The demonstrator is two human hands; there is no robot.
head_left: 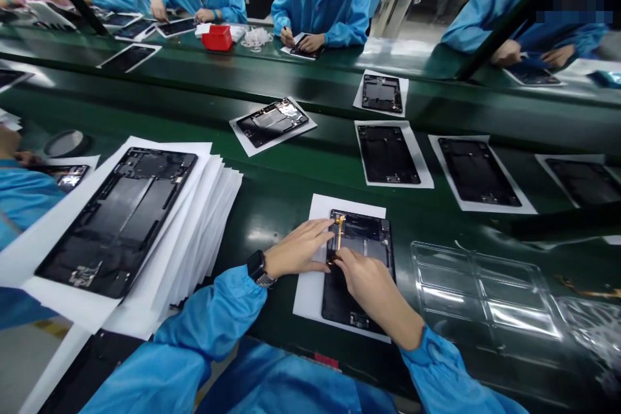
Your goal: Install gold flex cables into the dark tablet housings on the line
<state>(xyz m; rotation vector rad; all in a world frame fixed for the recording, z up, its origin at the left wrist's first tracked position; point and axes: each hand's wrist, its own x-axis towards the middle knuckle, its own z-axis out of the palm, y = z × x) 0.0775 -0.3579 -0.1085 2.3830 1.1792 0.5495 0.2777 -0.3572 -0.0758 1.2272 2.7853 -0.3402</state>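
Observation:
A black tablet back housing [359, 304] lies on a sheet of white paper [307, 291] in front of me. Along its upper left runs an orange flex cable [340, 233]. My right hand [371, 281] reaches over the housing, thumb and fingers pinched on the lower end of that cable. From the left, my left hand [303, 247] rests at the housing's edge with fingers stretched out, their tips by the cable's top end. Its thumb points toward the right fingertips. What exactly sits under the right fingertips is mostly hidden.
At left stands a tall stack of paper sheets [213, 220] topped by another tablet housing [116, 220]. A clear plastic tray [485, 291] lies at right. More housings on paper [388, 154] sit on the green bench [272, 184]. Co-workers in blue work opposite, near a red bin [217, 38].

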